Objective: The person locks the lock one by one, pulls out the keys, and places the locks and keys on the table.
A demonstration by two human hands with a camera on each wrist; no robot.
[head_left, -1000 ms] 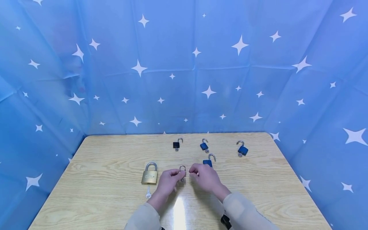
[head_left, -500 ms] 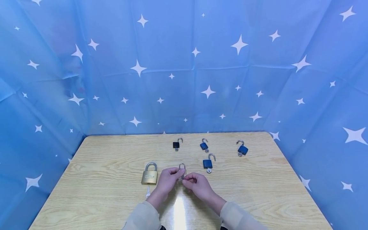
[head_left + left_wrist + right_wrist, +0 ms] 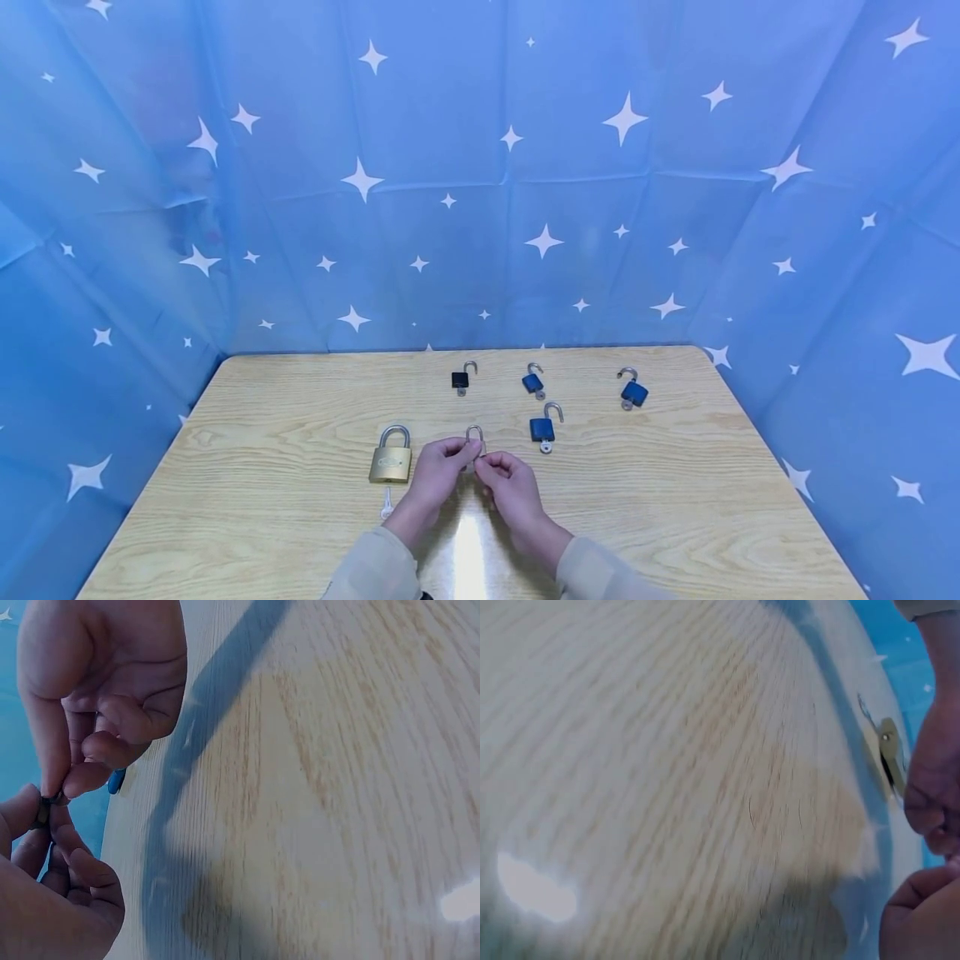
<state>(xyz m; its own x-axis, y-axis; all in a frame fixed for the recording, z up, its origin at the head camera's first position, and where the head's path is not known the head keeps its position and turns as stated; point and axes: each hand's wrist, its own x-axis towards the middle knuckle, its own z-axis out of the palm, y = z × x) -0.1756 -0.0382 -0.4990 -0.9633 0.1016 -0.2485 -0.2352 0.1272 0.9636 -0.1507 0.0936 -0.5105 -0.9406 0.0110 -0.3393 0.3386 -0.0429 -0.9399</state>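
My left hand [image 3: 438, 471] pinches a small padlock [image 3: 474, 430] above the table, its shackle pointing up and its body mostly hidden by the thumb. Close against it, my right hand [image 3: 517, 487] pinches the key at the padlock's lower end. That key is almost wholly covered by fingertips. In the left wrist view, the right hand [image 3: 105, 682] comes from above and the left hand [image 3: 60, 900] from below, meeting at the dark edge of the padlock [image 3: 43, 815]. Left of my hands lies a large brass padlock [image 3: 390, 463] with its shackle closed, a loose key [image 3: 387, 504] below it.
Several padlocks with raised shackles and keys inserted lie farther back: a black padlock [image 3: 460, 379], a blue padlock [image 3: 542, 429] right of my hands, another blue padlock [image 3: 532, 382] and a far-right blue padlock [image 3: 634, 393]. A starry blue curtain [image 3: 450, 283] borders the wooden table [image 3: 262, 467].
My right hand has moved left and down from beside the near blue padlock to the small padlock's lower end, and now pinches there. The left hand keeps its hold, almost unmoved.
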